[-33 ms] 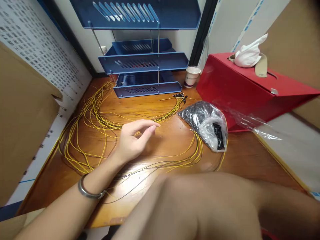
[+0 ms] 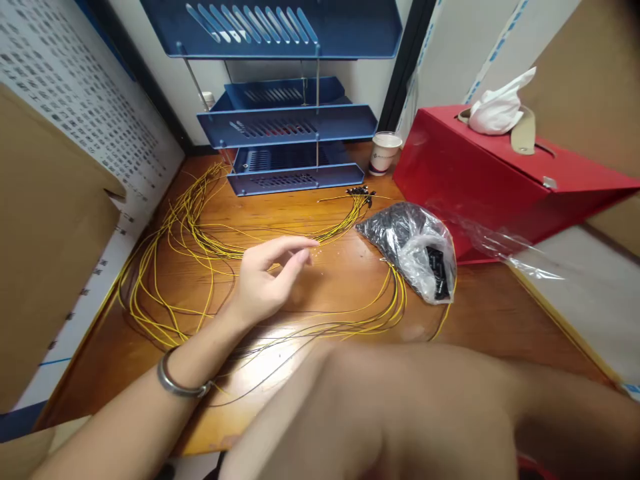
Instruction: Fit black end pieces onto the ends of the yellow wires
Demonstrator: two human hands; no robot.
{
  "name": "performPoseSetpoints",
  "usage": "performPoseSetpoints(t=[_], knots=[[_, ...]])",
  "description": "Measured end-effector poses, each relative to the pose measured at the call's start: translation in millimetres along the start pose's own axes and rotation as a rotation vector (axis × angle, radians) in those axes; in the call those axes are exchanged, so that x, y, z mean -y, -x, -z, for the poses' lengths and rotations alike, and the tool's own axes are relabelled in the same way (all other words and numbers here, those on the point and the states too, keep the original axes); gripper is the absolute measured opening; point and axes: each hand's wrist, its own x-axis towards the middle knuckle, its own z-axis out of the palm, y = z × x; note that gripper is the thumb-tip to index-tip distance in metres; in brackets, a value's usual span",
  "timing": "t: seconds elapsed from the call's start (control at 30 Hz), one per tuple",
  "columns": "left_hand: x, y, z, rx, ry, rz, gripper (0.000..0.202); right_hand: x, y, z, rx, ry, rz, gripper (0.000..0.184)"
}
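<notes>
My left hand (image 2: 265, 280) hovers over the middle of the wooden table, a metal bracelet on its wrist. Its thumb and index finger are slightly apart, and nothing shows between them. Just beyond the fingers runs a bundle of yellow and black wires (image 2: 345, 227), with black connectors (image 2: 361, 193) at its end. Very close to the camera, my right hand (image 2: 395, 407) is large and blurred. Its fingers are hidden, so whatever it may hold cannot be seen. More yellow and black wires (image 2: 397, 293) fan out beside a clear plastic bag of small black parts (image 2: 395, 230).
Blue stacked trays (image 2: 295, 127) stand at the back, with a paper cup (image 2: 385, 153) beside them. A red tissue box (image 2: 480, 180) is at the right. Loops of wire (image 2: 150, 313) spread over the left of the table (image 2: 320, 287), and cardboard (image 2: 50, 240) borders that side.
My left thumb has parted from the index fingertip, which it touched before. The blurred right hand has shifted slightly to the left. The wires and bag look the same.
</notes>
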Motion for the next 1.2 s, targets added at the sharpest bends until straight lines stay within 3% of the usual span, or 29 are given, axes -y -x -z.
performPoseSetpoints(t=[0.07,0.13,0.27,0.37,0.6,1.2], knots=[[1.4,-0.3,1.5,-0.006,0.034,0.003,0.020,21.9,-6.7,1.1,-0.076,0.169,0.008,0.024],[2.4,-1.6,3.6,-0.009,0.052,-0.009,0.022,33.9,-12.8,14.5,-0.277,0.337,0.016,0.018],[3.7,-3.1,6.2,-0.032,0.074,0.012,0.024,34.5,-13.6,57.4,-0.610,0.642,-0.063,0.009],[3.8,-1.9,5.1,-0.020,0.085,-0.027,0.020,30.9,-7.5,79.5,-0.721,0.711,-0.139,0.012],[-1.8,-2.5,0.4,-0.079,-0.081,-0.115,0.010,27.2,-6.7,85.1,-0.753,0.739,-0.176,0.014],[1.3,-5.1,-2.5,-0.076,-0.069,-0.139,0.007,28.8,-10.8,81.1,-0.773,0.788,-0.244,0.011]])
